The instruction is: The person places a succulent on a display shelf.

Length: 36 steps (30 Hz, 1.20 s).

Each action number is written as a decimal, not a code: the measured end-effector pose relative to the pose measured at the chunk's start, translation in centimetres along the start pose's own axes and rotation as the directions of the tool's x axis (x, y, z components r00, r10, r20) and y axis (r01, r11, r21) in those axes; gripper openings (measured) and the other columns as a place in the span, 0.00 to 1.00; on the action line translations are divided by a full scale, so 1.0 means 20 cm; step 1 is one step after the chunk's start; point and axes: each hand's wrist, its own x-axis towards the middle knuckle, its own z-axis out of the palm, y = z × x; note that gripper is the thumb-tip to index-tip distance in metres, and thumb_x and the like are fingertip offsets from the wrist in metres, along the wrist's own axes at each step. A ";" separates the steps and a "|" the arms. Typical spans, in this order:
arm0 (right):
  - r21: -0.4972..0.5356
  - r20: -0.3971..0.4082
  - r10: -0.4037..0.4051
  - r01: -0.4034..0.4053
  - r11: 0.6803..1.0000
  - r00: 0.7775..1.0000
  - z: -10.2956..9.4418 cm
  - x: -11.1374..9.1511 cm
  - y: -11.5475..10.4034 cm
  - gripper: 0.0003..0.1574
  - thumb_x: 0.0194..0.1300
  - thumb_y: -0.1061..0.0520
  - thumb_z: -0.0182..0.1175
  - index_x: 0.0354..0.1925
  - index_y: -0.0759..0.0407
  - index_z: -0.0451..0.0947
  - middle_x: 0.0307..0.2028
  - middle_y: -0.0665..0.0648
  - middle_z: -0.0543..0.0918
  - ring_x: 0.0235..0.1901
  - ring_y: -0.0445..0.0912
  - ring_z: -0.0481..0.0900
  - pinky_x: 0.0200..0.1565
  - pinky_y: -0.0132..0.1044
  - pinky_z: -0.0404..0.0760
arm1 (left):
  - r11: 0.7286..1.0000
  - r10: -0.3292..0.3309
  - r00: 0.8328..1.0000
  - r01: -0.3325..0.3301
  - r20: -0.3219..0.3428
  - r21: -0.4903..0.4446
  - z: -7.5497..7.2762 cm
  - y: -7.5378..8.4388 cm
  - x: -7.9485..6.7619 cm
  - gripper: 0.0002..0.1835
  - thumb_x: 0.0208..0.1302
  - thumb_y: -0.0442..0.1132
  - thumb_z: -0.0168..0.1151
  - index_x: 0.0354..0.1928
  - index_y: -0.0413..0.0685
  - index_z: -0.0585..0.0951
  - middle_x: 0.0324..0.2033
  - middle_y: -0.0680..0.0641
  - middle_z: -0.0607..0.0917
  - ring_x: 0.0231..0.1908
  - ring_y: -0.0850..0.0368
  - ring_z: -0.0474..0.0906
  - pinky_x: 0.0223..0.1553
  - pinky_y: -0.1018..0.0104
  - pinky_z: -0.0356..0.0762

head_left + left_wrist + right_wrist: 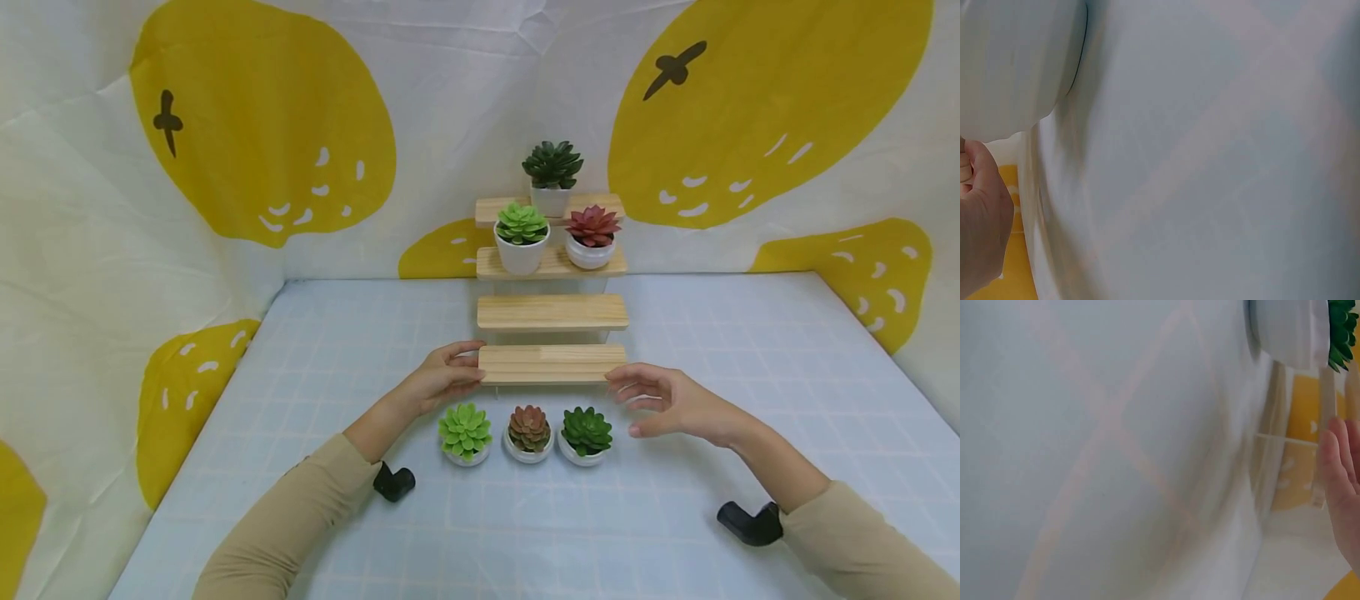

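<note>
A tiered wooden plant stand (552,312) rises at the back of the table. My left hand (441,377) pinches the left end of its lowest wooden board (552,367), thumb at the front edge. At the board's right end, my right hand (670,404) has its fingertips close to the corner, with fingers extended and the thumb apart. In front of the stand sit three small potted succulents in white pots: a light green one (465,432), a brownish-red one (529,429) and a dark green one (587,432). The left wrist view shows a white pot (1016,62) near the hand.
On the upper boards stand a dark green succulent (552,167), a bright green succulent (522,237) and a red succulent (592,236). Behind the stand hangs a white cloth (495,108) with yellow fruit prints. A pale checked cloth (510,533) covers the table.
</note>
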 end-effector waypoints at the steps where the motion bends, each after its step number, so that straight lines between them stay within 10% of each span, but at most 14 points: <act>1: -0.004 0.017 0.001 -0.001 1.000 1.000 0.01 0.00 0.00 0.40 0.53 0.68 0.66 0.62 0.71 0.61 0.58 0.73 0.66 0.53 0.52 0.72 0.54 0.32 0.72 | 1.000 0.001 1.000 -0.001 0.001 -0.001 0.00 0.00 0.00 0.31 0.60 0.22 0.56 0.66 0.41 0.64 0.49 0.42 0.76 0.39 0.58 0.77 0.40 0.68 0.78; 36: -0.037 0.180 0.088 -0.082 0.996 0.980 0.16 0.11 0.09 0.44 0.50 0.62 0.71 0.62 0.66 0.62 0.57 0.64 0.69 0.54 0.45 0.72 0.56 0.37 0.70 | 1.000 0.004 1.000 -0.005 -0.003 -0.010 0.00 0.00 0.01 0.31 0.60 0.21 0.55 0.66 0.40 0.64 0.45 0.44 0.77 0.37 0.59 0.78 0.38 0.69 0.78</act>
